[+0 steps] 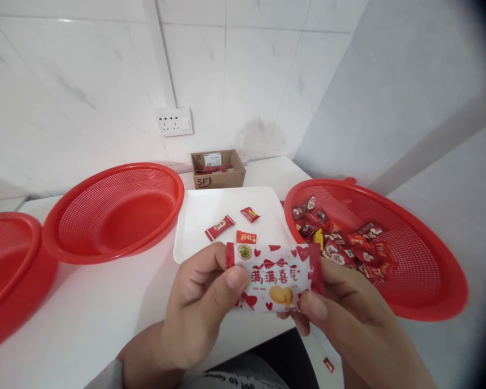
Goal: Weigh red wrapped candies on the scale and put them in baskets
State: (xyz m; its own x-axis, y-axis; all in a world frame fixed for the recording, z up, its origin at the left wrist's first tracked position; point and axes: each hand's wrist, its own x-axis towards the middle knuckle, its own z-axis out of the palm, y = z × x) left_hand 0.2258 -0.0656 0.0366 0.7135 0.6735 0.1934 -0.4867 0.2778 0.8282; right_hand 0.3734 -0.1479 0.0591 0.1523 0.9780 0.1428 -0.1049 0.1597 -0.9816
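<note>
A white and red wrapped snack packet [273, 278], printed with hearts and a picture of biscuits, is held up level close to the camera. My left hand [202, 302] pinches its left end between thumb and fingers. At the other end, my right hand [344, 313] grips it the same way. Behind the packet, a white tray [194, 216] carries a long red candy wrapper [220, 228], a small dark red candy [250, 214] and an orange-red candy [246, 237]. The packet and hands hide the tray's front part.
To the right a red basket [437, 270] holds many wrapped candies [336, 237]. Two more red baskets stand left, one in the middle left [117, 216] and one at the edge [12, 270]. A cardboard box [218, 179] with packets sits by the wall. A small red wrapper [329, 365] lies low right.
</note>
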